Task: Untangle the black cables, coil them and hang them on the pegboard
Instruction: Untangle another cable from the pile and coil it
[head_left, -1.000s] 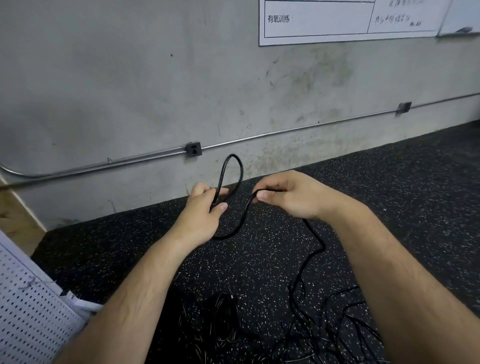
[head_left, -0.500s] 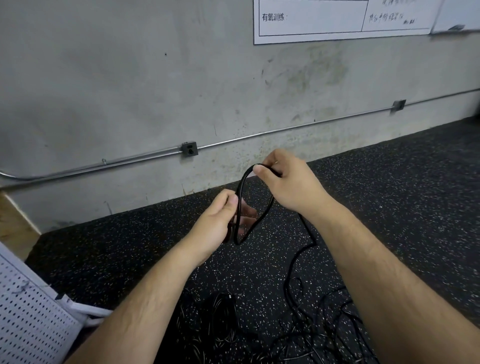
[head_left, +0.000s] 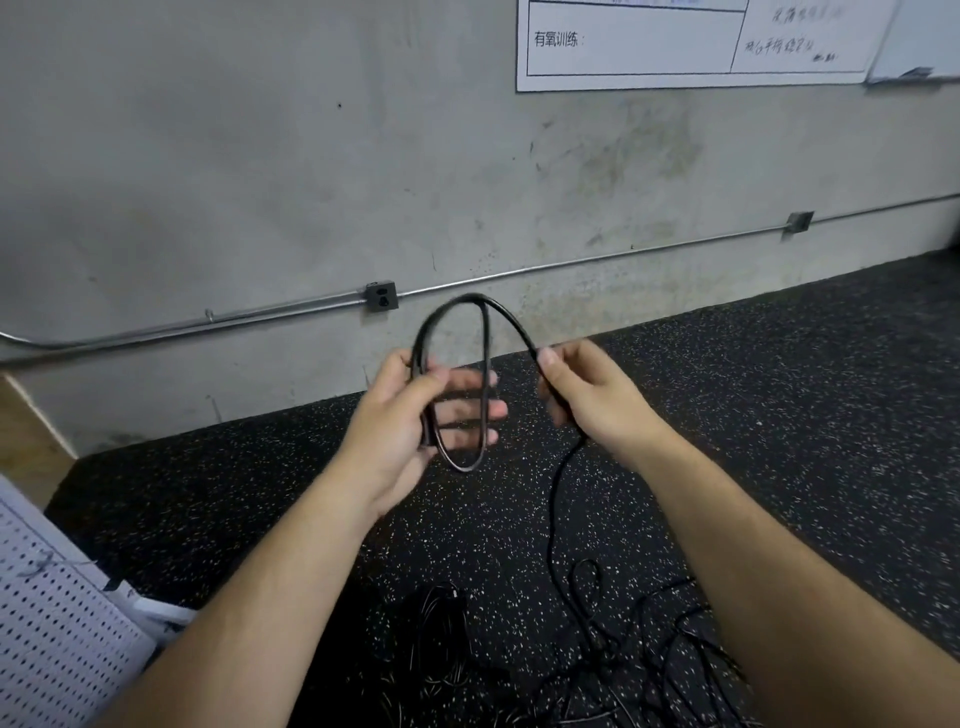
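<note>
- The fingers (head_left: 467, 410) of the left hand (head_left: 405, 421) are spread and nearly straight behind a loop of black cable (head_left: 487, 343). The thumb pinches the loop's left strands against them.
- The fingers (head_left: 548, 358) of the right hand (head_left: 597, 400) are curled. Thumb and forefinger pinch the same cable where it comes off the loop.
- The loop stands upright in the middle of the frame. Its top is above both hands and its bottom hangs just below the left fingers.
- From under the right hand the cable drops to the floor (head_left: 779, 415), which is black with pale speckles.
- There it joins a loose tangle of black cables (head_left: 639, 654) at the lower right, between the two forearms.
- A darker bundle of cable (head_left: 441, 629) lies at the bottom centre, just left of the tangle.
- A white pegboard (head_left: 52, 649) lies at the lower left edge of the frame, well apart from the hands.
- A grey concrete wall (head_left: 260, 182) fills the upper half, with a thin metal pipe (head_left: 571, 265) running across it through a small box (head_left: 382, 296).
- A white printed sheet (head_left: 675, 47) hangs at the upper right.
</note>
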